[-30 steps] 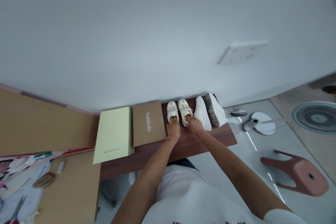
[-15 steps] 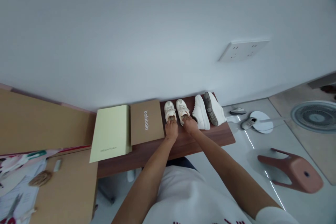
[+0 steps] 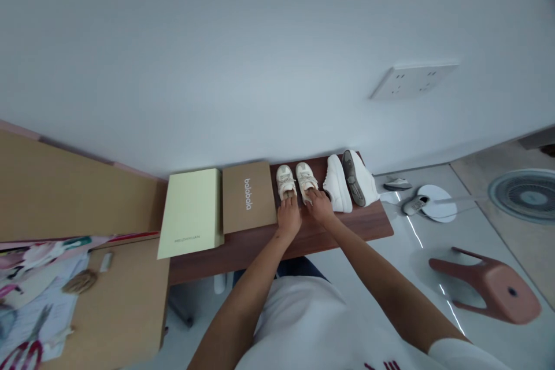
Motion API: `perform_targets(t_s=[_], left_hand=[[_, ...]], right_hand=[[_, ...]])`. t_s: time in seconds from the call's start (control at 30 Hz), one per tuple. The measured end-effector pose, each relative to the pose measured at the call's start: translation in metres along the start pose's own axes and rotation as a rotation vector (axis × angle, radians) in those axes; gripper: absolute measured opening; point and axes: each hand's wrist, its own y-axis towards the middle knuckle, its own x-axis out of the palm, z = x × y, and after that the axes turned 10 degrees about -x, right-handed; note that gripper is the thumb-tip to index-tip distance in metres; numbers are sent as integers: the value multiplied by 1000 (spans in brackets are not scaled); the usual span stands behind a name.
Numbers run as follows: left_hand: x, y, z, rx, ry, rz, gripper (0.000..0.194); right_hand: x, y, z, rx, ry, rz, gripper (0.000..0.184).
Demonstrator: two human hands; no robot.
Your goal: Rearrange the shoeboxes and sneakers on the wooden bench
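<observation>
Two small cream shoes stand side by side on a dark wooden bench (image 3: 269, 240) against the wall, toes to the wall. My left hand (image 3: 288, 217) grips the heel of the left small shoe (image 3: 285, 180). My right hand (image 3: 321, 208) grips the heel of the right small shoe (image 3: 306, 177). Fingers of both hands are curled at the shoe openings. Right of them are two larger white sneakers: one upright (image 3: 337, 189), one lying on its side (image 3: 359, 185) with its grey sole showing.
A brown shoebox (image 3: 248, 203) and a pale green box (image 3: 191, 219) lie on the bench to the left. A light wood desk (image 3: 113, 300) with papers is at lower left. A pink stool (image 3: 489, 290), a fan (image 3: 522, 193) and a white round base (image 3: 436, 203) are on the floor.
Both hands stay on the heels of the small shoes. The view has shifted slightly; the shoes sit close to the wall as before.
</observation>
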Motion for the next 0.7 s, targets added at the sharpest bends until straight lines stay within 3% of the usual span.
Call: perform_targets(t_s=[0.33,0.47,0.6,0.7], left_hand=[[-9,-14,-7,111,-156,-25,51],[-6,-24,-12,165,-216,-95,47],[2,-32,-10,210,-254,-205,45],[11,-29,5,200,-305,-271,45]], right_hand=[[11,-30,-10,112,165,230,31],[8,-43,-6,183,215,306,32],[1,-59,12,279,252,395,34],[-9,-70,43,305,252,449,34]])
